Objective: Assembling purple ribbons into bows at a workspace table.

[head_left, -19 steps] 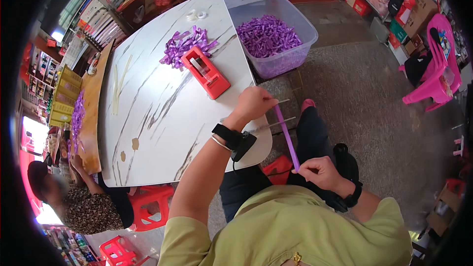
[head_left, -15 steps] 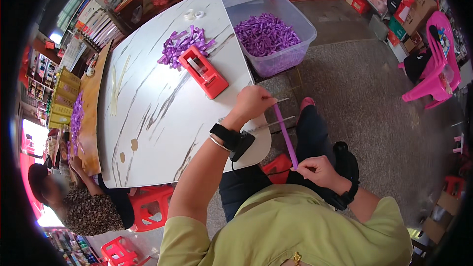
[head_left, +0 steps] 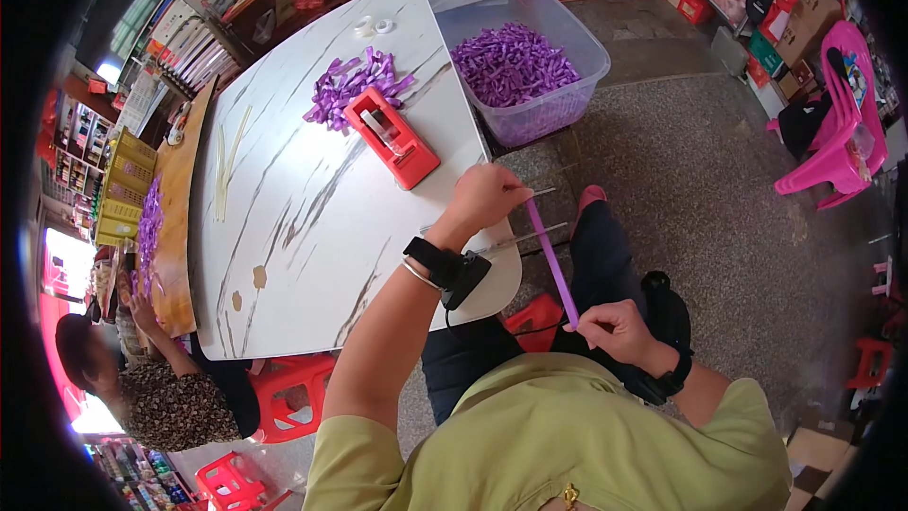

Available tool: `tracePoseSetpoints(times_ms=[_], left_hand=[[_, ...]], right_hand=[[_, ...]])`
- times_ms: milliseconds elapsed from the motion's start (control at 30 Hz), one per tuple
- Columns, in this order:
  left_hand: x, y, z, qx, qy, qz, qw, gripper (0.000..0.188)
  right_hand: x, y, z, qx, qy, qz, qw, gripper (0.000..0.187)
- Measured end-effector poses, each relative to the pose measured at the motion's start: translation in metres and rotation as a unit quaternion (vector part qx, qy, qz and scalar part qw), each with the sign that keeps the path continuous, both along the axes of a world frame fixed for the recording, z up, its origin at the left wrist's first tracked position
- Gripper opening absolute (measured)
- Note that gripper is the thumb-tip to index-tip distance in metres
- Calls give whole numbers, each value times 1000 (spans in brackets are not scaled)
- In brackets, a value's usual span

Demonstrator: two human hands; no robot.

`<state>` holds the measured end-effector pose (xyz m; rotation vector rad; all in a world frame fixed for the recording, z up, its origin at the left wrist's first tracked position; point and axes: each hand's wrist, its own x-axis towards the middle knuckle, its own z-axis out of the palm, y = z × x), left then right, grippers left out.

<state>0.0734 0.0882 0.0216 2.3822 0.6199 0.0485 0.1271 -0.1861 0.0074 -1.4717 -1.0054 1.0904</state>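
Nearest the body, the right hand [head_left: 610, 329] is closed to a narrow pinch on the lower end of a purple ribbon [head_left: 551, 260]. The strip runs straight and seemingly taut, up and away past the table's edge, to the left hand [head_left: 487, 197], whose thumb and finger meet at its upper end, beside the tip of a thin upper rod [head_left: 546, 190]. A lower rod [head_left: 506, 244] also sticks out beyond the edge and crosses the ribbon partway along; whether the ribbon loops around either rod cannot be told.

Very little has changed over the last half second: both grips and the ribbon's slant match the earlier views, and the picture has only shifted slightly. That suggests a steady hold, with no fresh fold or knot made in the strip.

Beyond the left hand, on the white marbled table [head_left: 312, 199], stands a red tape dispenser [head_left: 392, 139]. Just behind it lies a heap of purple ribbon pieces [head_left: 350, 85], and farther off, two small rolls [head_left: 374, 26]. Past the table's far right side, a clear plastic bin [head_left: 588, 85] holds many more purple pieces. At far left, a co-worker [head_left: 180, 407] sits reaching toward a wooden table [head_left: 180, 255].
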Motion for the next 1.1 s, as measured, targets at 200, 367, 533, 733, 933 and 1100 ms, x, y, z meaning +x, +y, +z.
tracePoseSetpoints(times_ms=[200, 367, 533, 733, 933, 1100], left_hand=[[0, 1, 0, -4, -11, -5, 1000, 21], [-1, 1, -3, -20, -20, 2, 1000, 21], [-8, 0, -5, -13, -45, -6, 999, 21], [-10, -2, -4, -85, -112, 75, 987, 19], [-13, 0, -9, -142, -147, 103, 973, 18], [-13, -2, -1, -153, -119, 91, 977, 17]], right_hand=[[6, 14, 30, 60, -39, 15, 997, 12], [29, 64, 70, 89, -23, 18, 996, 16], [60, 141, 81, 82, 63, 30, 994, 24], [96, 190, 35, -31, 231, 40, 972, 21], [105, 201, 15, -92, 322, 37, 942, 16], [106, 205, 0, -126, 329, 23, 936, 23]])
